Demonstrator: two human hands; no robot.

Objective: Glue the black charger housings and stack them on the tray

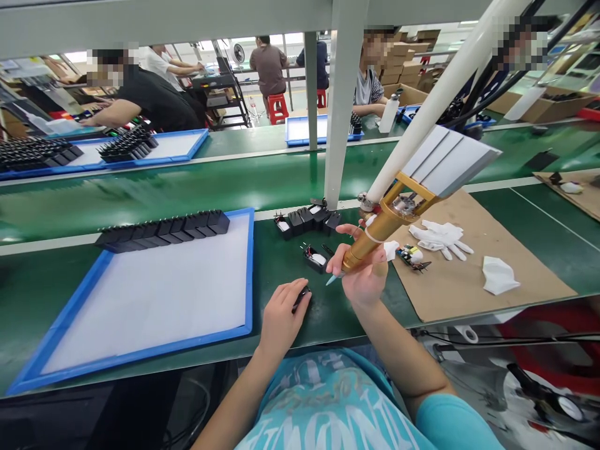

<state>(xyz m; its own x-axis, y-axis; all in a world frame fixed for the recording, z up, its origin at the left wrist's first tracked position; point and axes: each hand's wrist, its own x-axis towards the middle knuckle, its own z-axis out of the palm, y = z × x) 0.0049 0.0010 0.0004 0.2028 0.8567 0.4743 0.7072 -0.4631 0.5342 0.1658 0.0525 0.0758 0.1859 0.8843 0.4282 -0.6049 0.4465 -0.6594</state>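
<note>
My left hand [282,312] rests low over the green bench, its fingers closed round a small black plastic housing [300,300]. Most of that housing is hidden under the fingers. In my right hand [368,278] is a gold glue dispensing gun [368,240], tilted, with a pale blue nozzle [332,280] pointing down and left. The nozzle tip is above the bench, to the right of the held housing and apart from it. Just beyond the two hands lies an open black housing [315,258] with wires and a white part inside. Several more black housings [300,220] stand behind it.
A blue-rimmed tray [250,269] on the left carries a row of black housings [164,231]. To the right, a cardboard sheet [450,294] holds a white glove [440,239], a circuit board [411,255] and a crumpled white cloth [499,275]. A white post [344,106] rises behind; co-workers sit beyond.
</note>
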